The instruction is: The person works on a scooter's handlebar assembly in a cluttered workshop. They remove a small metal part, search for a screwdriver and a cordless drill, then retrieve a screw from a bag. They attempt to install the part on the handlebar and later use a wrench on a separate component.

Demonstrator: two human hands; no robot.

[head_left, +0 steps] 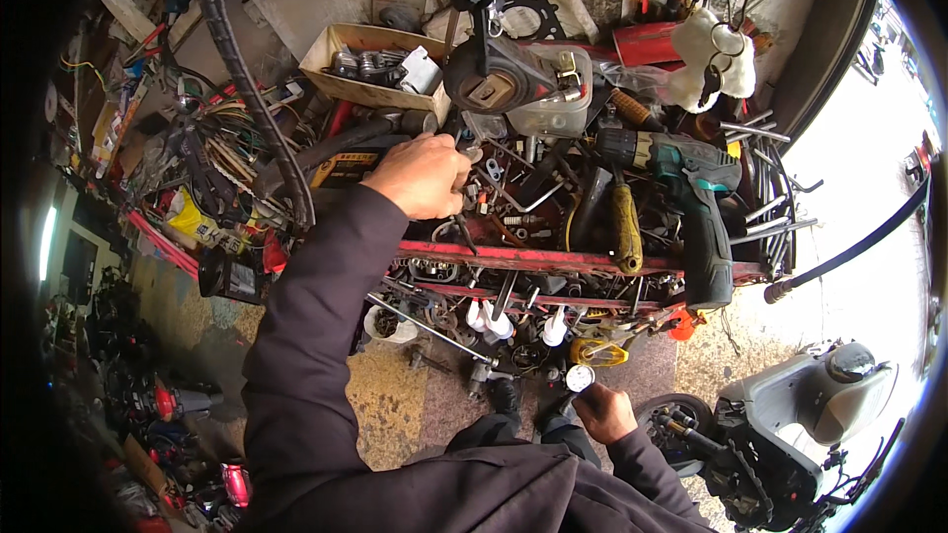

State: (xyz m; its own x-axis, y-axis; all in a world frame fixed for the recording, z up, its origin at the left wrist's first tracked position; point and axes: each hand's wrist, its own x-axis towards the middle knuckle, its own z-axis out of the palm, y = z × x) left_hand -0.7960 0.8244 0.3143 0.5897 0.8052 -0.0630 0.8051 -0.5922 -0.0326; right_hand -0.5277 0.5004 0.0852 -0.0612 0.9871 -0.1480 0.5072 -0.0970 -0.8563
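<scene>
My left hand [423, 178] reaches over the red metal tool tray [553, 261], fingers curled in among loose sockets, bits and small parts. What its fingers close on, if anything, is hidden. A thin dark tool end [465, 233] pokes out just below it. Lower down, in front of my legs, my right hand [605, 414] grips a small round white-faced thing [581, 378] that looks like a gauge. To the right on the tray lie a yellow-handled tool [625, 227] and a teal and black cordless drill [696, 188].
A cardboard box [321, 49] of metal parts and a clear plastic tub [553, 118] stand behind the tray. A black corrugated hose [232, 49] hangs at the left; a dark reel [499, 79] hangs overhead. A lower shelf holds tools and white bottles. A scooter [790, 415] stands at right.
</scene>
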